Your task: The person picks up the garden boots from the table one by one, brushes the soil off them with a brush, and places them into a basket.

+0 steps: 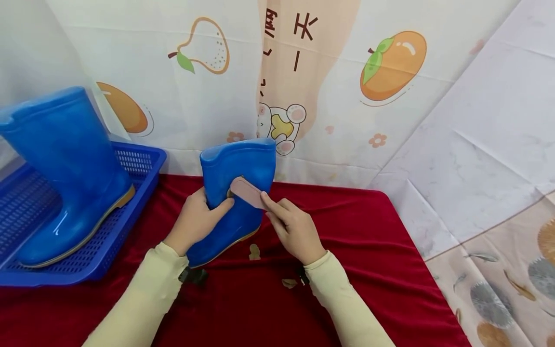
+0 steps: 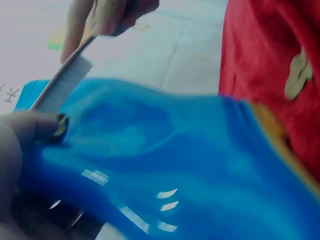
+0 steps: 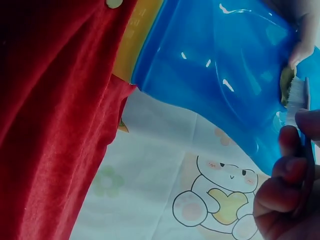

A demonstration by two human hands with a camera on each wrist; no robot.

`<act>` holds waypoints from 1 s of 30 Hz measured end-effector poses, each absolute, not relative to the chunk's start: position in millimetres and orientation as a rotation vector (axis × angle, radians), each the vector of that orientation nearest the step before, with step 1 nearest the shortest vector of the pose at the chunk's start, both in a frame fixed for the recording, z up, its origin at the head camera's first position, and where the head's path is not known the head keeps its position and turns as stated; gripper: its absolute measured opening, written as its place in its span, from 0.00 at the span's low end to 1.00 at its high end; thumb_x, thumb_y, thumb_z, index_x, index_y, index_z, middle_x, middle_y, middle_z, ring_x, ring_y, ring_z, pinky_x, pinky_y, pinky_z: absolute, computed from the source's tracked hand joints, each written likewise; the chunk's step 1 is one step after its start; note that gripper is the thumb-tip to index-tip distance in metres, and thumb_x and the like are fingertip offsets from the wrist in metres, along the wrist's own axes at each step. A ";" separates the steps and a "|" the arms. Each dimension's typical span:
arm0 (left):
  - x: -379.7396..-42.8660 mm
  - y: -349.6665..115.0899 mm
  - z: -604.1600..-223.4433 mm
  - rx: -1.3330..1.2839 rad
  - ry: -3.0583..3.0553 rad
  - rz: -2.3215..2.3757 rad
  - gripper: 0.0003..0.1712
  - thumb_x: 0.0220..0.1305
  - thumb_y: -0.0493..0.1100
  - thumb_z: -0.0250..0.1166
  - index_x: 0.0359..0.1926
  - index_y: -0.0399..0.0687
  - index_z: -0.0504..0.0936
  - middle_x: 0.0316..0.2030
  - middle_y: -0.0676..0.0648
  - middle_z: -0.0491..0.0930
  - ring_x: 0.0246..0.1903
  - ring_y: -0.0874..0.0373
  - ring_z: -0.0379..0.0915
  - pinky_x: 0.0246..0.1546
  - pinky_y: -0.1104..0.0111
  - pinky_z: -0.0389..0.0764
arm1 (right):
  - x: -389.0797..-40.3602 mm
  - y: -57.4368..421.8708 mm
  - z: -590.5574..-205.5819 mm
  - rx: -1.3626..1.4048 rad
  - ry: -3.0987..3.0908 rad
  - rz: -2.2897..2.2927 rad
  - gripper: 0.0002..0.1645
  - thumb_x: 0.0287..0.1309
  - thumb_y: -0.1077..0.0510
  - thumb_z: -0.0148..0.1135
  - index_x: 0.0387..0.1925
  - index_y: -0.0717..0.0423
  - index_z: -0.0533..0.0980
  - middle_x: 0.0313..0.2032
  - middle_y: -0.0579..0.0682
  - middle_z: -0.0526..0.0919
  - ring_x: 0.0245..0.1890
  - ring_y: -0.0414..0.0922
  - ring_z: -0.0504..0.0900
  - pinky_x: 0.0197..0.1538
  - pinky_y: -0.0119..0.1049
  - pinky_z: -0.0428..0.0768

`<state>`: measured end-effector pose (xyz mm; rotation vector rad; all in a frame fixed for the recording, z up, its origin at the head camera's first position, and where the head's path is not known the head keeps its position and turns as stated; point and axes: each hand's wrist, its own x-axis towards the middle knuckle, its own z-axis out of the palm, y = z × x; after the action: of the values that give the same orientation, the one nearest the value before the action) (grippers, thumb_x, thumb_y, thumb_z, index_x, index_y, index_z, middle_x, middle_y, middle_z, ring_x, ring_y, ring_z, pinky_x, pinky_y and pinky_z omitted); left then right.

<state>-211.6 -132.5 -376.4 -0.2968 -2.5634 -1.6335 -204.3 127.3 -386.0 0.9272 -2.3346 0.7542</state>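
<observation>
A blue rain boot (image 1: pixel 238 156) is upright and slightly tilted over the red cloth in the head view. My left hand (image 1: pixel 197 217) grips its shaft from the left, with the thumb across the side facing me. By the thumb tip a small brownish-green patch (image 3: pixel 286 85) clings to the shaft. My right hand (image 1: pixel 297 229) holds a pink-backed brush (image 1: pixel 248 193) by its handle. In the right wrist view, the brush's white bristles (image 3: pixel 298 97) are at that patch. The left wrist view shows the thumb (image 2: pixel 35 125) beside the patch, with the left fingers mostly hidden.
Another blue rain boot (image 1: pixel 82 149) stands in a blue plastic basket (image 1: pixel 65 278) at the left. Brownish flakes (image 1: pixel 254 252) lie on the red cloth (image 1: pixel 360 241) in front of the held boot. A printed white curtain (image 1: pixel 334 96) hangs behind.
</observation>
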 end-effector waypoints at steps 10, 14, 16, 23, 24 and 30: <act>-208.4 -143.9 -365.2 -0.362 -2.484 -1.591 0.41 0.75 0.48 0.61 0.80 0.43 0.53 0.71 0.34 0.68 0.64 0.31 0.71 0.58 0.33 0.74 | -203.1 129.3 -387.7 0.880 -2.371 0.781 0.31 0.69 0.62 0.65 0.71 0.46 0.73 0.30 0.44 0.75 0.23 0.37 0.65 0.25 0.28 0.67; -205.6 -151.6 -363.0 -0.391 -2.486 -1.616 0.37 0.77 0.52 0.60 0.78 0.44 0.60 0.67 0.33 0.74 0.54 0.31 0.81 0.47 0.39 0.83 | -203.8 130.2 -386.9 0.870 -2.375 0.769 0.30 0.69 0.61 0.66 0.71 0.45 0.74 0.29 0.44 0.75 0.23 0.37 0.64 0.25 0.28 0.67; -203.9 -153.9 -360.6 -0.381 -2.510 -1.642 0.37 0.77 0.54 0.60 0.78 0.44 0.62 0.66 0.33 0.74 0.51 0.31 0.83 0.42 0.41 0.85 | -204.0 130.7 -386.0 0.873 -2.360 0.764 0.30 0.69 0.61 0.67 0.70 0.46 0.75 0.29 0.43 0.75 0.23 0.37 0.64 0.24 0.28 0.67; -201.6 -149.8 -354.0 -0.462 -2.580 -1.580 0.39 0.76 0.55 0.61 0.80 0.47 0.60 0.68 0.36 0.73 0.55 0.32 0.81 0.48 0.40 0.83 | -204.6 131.3 -384.3 0.995 -2.293 0.768 0.34 0.66 0.63 0.68 0.72 0.48 0.73 0.33 0.46 0.80 0.26 0.37 0.70 0.26 0.26 0.70; -201.5 -148.9 -353.6 -0.467 -2.585 -1.569 0.39 0.76 0.55 0.60 0.79 0.47 0.61 0.68 0.36 0.74 0.55 0.33 0.81 0.49 0.40 0.82 | -204.5 131.3 -384.0 0.997 -2.296 0.760 0.34 0.66 0.63 0.68 0.72 0.48 0.73 0.33 0.46 0.80 0.26 0.37 0.70 0.27 0.25 0.70; -202.6 -147.2 -355.4 -0.381 -2.595 -1.585 0.38 0.77 0.57 0.58 0.78 0.45 0.60 0.67 0.34 0.73 0.57 0.29 0.78 0.46 0.41 0.83 | -205.5 133.0 -384.8 0.905 -2.344 0.718 0.32 0.67 0.62 0.68 0.70 0.47 0.75 0.30 0.45 0.78 0.24 0.37 0.66 0.26 0.27 0.68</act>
<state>-202.6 -147.2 -355.4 -0.3807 -2.5955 -1.5851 -205.5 133.0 -384.8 0.9049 -2.3443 0.7176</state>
